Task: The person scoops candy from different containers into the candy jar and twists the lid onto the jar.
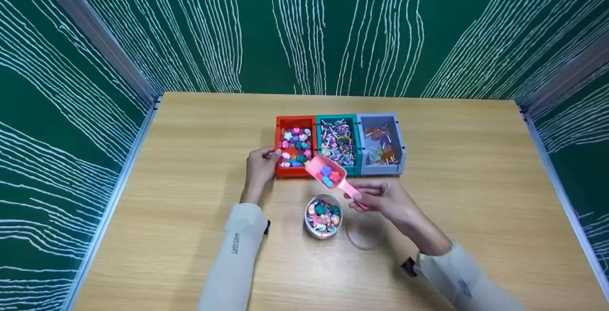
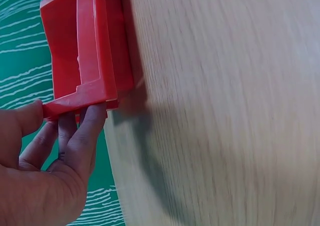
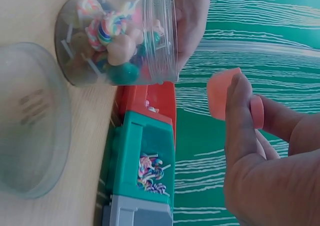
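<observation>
My right hand [image 1: 387, 199] holds a pink scoop [image 1: 349, 188] by its handle, with several blue and pink pieces in its bowl. The scoop is above the table, between the bins and a clear jar [image 1: 309, 225] of mixed colorful pieces. In the right wrist view, fingers and thumb pinch the scoop's handle [image 3: 257, 112]. My left hand [image 1: 260, 166] grips the left wall of the red bin [image 1: 295, 172]; the left wrist view has the thumb over the rim and fingers against the outer side. Several colored pieces lie in that bin.
Joined to the red bin are a teal bin [image 1: 352, 170] of small swirl lollipops and a grey-blue bin [image 1: 402, 159] with translucent lollipops. A clear round lid [image 1: 365, 231] lies right of the jar. Green walls with white lines border the wooden table [image 1: 166, 197].
</observation>
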The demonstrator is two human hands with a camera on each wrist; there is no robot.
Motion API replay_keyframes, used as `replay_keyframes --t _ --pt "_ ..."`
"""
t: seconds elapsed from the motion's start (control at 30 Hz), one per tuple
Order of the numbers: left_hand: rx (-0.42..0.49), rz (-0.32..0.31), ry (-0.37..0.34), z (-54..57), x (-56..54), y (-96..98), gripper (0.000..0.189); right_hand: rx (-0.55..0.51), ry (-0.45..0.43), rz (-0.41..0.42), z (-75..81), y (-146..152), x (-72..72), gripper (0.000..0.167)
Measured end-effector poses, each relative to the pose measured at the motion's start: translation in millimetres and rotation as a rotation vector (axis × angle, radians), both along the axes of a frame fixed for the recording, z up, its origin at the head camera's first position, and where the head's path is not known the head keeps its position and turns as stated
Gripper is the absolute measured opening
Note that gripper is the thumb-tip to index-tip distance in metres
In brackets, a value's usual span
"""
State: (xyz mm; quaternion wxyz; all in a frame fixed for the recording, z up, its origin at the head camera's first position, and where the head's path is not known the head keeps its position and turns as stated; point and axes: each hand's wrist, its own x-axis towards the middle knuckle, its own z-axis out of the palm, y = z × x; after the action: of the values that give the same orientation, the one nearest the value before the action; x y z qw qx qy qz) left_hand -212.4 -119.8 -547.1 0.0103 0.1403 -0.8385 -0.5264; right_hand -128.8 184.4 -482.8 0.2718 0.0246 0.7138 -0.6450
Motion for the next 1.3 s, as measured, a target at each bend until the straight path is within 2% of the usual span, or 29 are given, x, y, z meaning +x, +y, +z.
replay_keyframes --t 0.27,0.43,0.53,0.6,0.67,0.73,0.8,0.9,0.97,1.0,1.1,1.3 --pt "-0.006 0.019 0.039 -5.8 7.4 -2.8 0.032 -0.009 -0.025 0.019 -7.8 16 21.0 0.039" --pt "-0.027 0.026 0.159 -4.7 21.6 -3.8 0.032 -0.046 -0.004 0.066 -11.4 25 32.1 0.04" --pt "-0.038 -0.003 0.224 0.9 35.0 -0.6 0.031 -0.046 -0.013 0.085 -12.6 30 37.0 0.041" --pt "-0.03 -0.061 0.236 5.5 45.5 2.3 0.031 -0.039 -0.02 0.093 -13.3 33 39.9 0.041" --pt "-0.012 -0.152 0.219 9.2 55.9 5.0 0.035 -0.039 -0.025 0.104 -13.9 35 42.7 0.041" --pt "0.014 -0.283 0.183 11.8 66.2 6.9 0.04 -0.044 -0.03 0.117 -14.1 36 45.3 0.04" --pt "0.032 -0.444 0.134 12.4 74.9 7.8 0.048 -0.047 -0.03 0.129 -14.1 37 47.2 0.04" --pt "0.017 -0.68 0.045 10.7 85.4 8.7 0.069 -0.036 -0.02 0.143 -13.0 39 49.1 0.039" --pt "0.002 -0.8 -0.006 9.3 89.9 10.6 0.084 -0.023 -0.004 0.152 -12.2 39 50.0 0.038" --pt "-0.016 -0.838 -0.031 8.6 91.7 11.9 0.091 -0.017 0.005 0.157 -11.6 39 50.5 0.038" --pt "-0.055 -0.892 -0.069 6.7 95.1 17.4 0.099 0.007 0.043 0.179 -9.4 39 52.0 0.036" --pt "-0.117 -0.922 -0.009 3.6 97.6 27.3 0.098 0.103 0.178 0.225 -0.9 37 56.7 0.034"
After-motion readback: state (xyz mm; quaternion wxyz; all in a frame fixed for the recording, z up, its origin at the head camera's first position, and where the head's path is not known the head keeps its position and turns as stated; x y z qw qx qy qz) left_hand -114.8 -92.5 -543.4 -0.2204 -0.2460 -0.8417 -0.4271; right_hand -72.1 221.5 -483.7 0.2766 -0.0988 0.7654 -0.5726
